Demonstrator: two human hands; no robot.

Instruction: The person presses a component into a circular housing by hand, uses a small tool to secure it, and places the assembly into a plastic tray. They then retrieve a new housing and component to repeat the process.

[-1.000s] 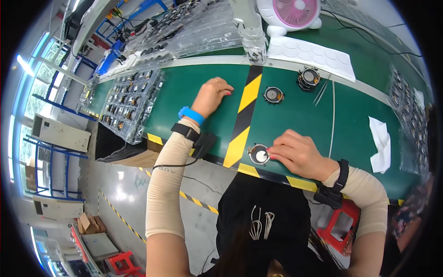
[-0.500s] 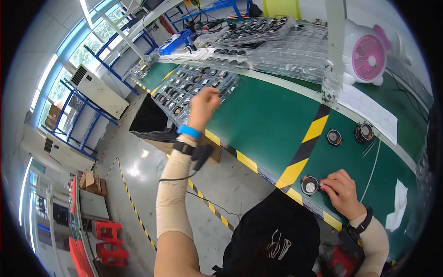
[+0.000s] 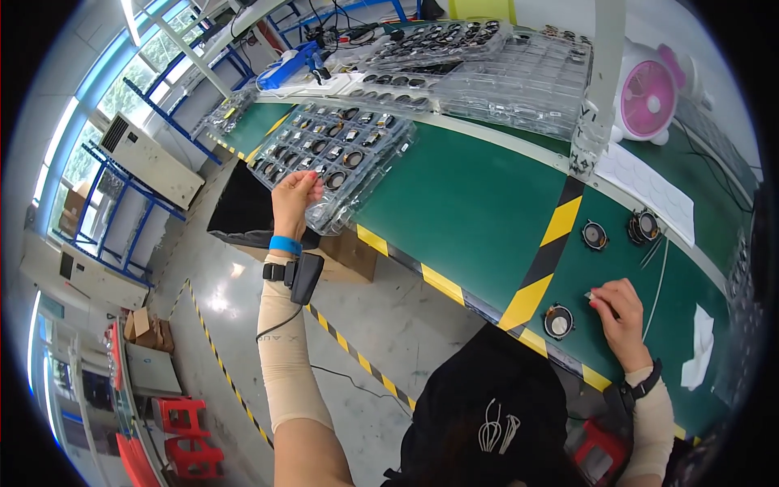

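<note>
At the near edge of a clear plastic tray (image 3: pixel 362 180) is my left hand (image 3: pixel 292 203), its thumb and fingertips pinched together; what they hold, if anything, is too small to make out. Round black-rimmed parts and small pieces fill the tray's compartments. On the green bench at right lies a round black-rimmed part with a pale centre (image 3: pixel 558 322), apart from my fingers. Just right of it, my right hand (image 3: pixel 625 323) pinches a tiny pale thing I cannot identify. Farther back on the bench are a dark round part (image 3: pixel 594 235) and a small stack of round parts (image 3: pixel 643 226).
Black-and-yellow tape (image 3: pixel 527 300) crosses the bench and follows its front edge. A metal post (image 3: pixel 596 89) rises at the back, near a pink-and-white fan (image 3: pixel 645 97). Stacked clear trays (image 3: pixel 519 89) stand behind. A white tissue (image 3: pixel 699 349) lies far right.
My left hand has moved left and nearer, down to the tray's near edge. My right hand has come away from the round part, which stays on the bench. The view has shifted slightly.
</note>
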